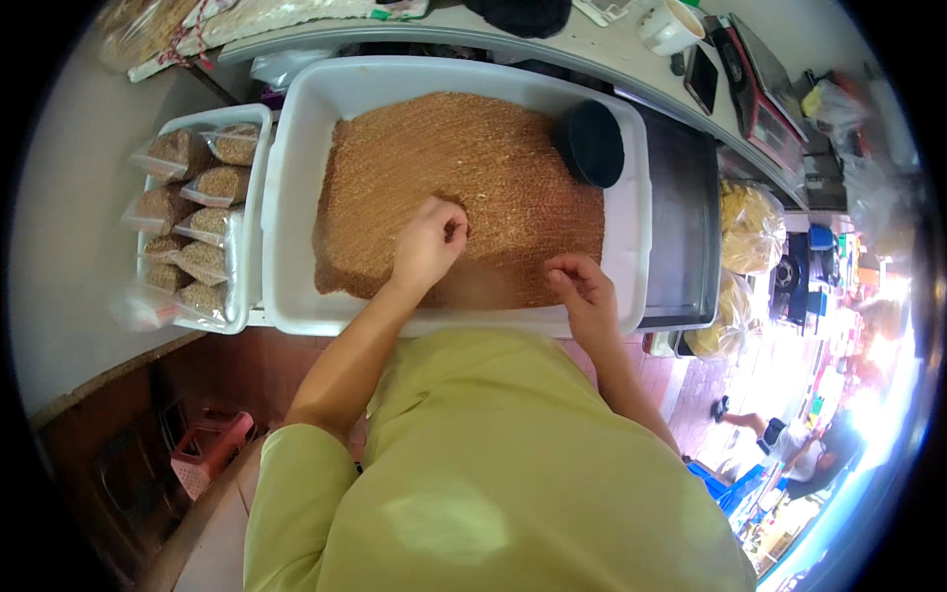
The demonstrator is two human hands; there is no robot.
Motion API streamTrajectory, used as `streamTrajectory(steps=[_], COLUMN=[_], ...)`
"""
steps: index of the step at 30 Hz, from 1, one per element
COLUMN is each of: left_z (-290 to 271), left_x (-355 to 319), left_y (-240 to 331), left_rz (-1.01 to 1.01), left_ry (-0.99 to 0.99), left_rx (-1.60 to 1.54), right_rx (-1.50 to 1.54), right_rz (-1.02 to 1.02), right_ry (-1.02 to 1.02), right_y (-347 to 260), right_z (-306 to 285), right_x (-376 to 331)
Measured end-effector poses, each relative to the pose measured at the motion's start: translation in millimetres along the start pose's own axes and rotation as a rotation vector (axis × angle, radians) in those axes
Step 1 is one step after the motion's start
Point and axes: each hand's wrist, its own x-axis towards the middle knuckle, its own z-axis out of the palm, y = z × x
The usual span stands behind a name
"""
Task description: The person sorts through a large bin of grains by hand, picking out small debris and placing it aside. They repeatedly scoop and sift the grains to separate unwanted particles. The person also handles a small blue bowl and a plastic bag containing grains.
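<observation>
A wide white plastic tub (296, 187) lies in front of me, with a broad layer of brown grain (444, 138) spread inside it. Over the middle of the grain is my left hand (430, 243), its fingers curled in toward the thumb. My right hand (584, 294) hovers at the tub's near right side, thumb and fingertips drawn together. Whatever either hand pinches is too small or hidden to make out. A dark round cup (590, 143) rests tilted in the tub's far right corner, on the edge of the grain.
Left of the tub, a smaller white tray (254, 217) holds several clear bags of grain (222, 185). A dark metal tray (681, 217) adjoins on the right. On the shelf behind are a white mug (671, 28), a phone (701, 79) and a red scale (764, 118). Filled yellowish bags (752, 225) stand farther right.
</observation>
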Motion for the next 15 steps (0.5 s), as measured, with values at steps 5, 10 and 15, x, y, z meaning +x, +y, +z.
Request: streamTrajectory(steps=[5, 10, 15], left_z=[-13, -47, -55], left_x=[-9, -12, -11], left_y=[31, 71, 81], left_rz=[-0.346, -0.699, -0.732], left_ry=[-0.208, -0.535, -0.653], left_rx=[-0.599, -0.995, -1.052], right_rx=[-0.204, -0.267, -0.352], right_rz=[-0.317, -0.629, -0.739], right_ry=[-0.035, -0.102, -0.165], right_y=[-38, -58, -69], right_z=[11, 18, 10], right_x=[15, 34, 35])
